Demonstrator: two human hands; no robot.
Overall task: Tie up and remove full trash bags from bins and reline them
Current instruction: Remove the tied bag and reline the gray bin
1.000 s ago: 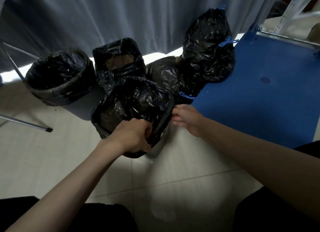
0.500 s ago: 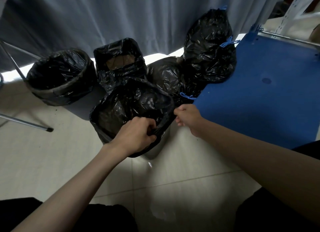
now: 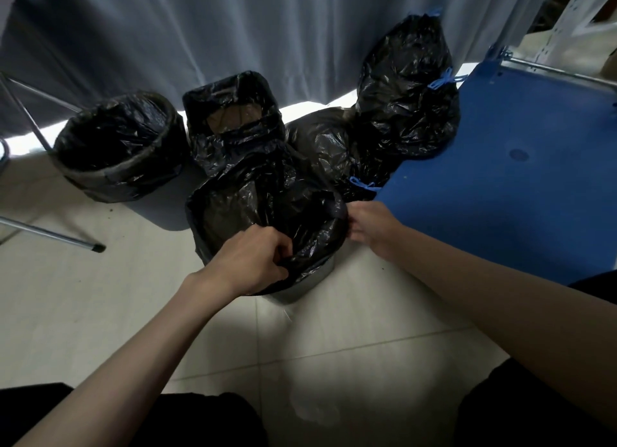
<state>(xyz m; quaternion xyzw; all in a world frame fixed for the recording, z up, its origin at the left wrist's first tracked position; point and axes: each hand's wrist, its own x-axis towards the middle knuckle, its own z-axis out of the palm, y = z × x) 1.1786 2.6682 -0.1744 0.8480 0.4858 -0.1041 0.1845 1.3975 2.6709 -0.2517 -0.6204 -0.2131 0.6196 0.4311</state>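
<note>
A grey bin (image 3: 300, 288) stands on the tiled floor just before me, with a black liner bag (image 3: 267, 209) spread over its mouth. My left hand (image 3: 248, 259) grips the liner's near edge at the rim. My right hand (image 3: 369, 224) pinches the liner at the rim's right side. Behind it, two tied full black bags with blue drawstrings stand by the curtain: a tall one (image 3: 407, 89) and a lower one (image 3: 329, 146).
A round lined bin (image 3: 117, 146) and a square lined bin (image 3: 233, 119) stand at the back left. A blue board (image 3: 500, 179) lies on the floor to the right. Metal legs (image 3: 50, 234) cross the floor at the left. A grey curtain hangs behind.
Both hands have shifted along the rim, pulling the liner's edge down and outward over the front bin; its mouth now lies wider open.
</note>
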